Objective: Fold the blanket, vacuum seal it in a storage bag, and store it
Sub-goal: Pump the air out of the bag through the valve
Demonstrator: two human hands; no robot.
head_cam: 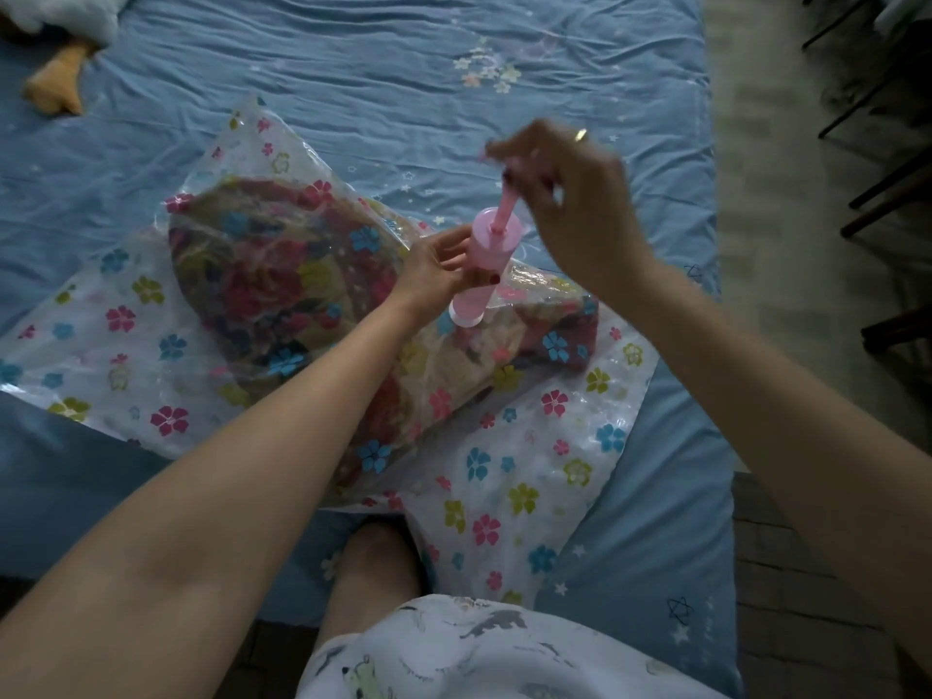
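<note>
A folded floral blanket (282,285) lies inside a clear storage bag (504,476) printed with coloured flowers, flat on the bed. A pink hand pump (484,264) stands upright on the bag, its white base on the bag's upper face. My left hand (439,269) grips the pump's cylinder. My right hand (560,194) holds the pump's pink handle, with the plunger rod drawn up out of the cylinder. The right hand is blurred.
The bed's blue sheet (378,58) spreads all round the bag. A plush toy (60,37) lies at the far left corner. Dark chair legs (877,158) stand on the floor to the right. My knee (378,567) is against the bed's near edge.
</note>
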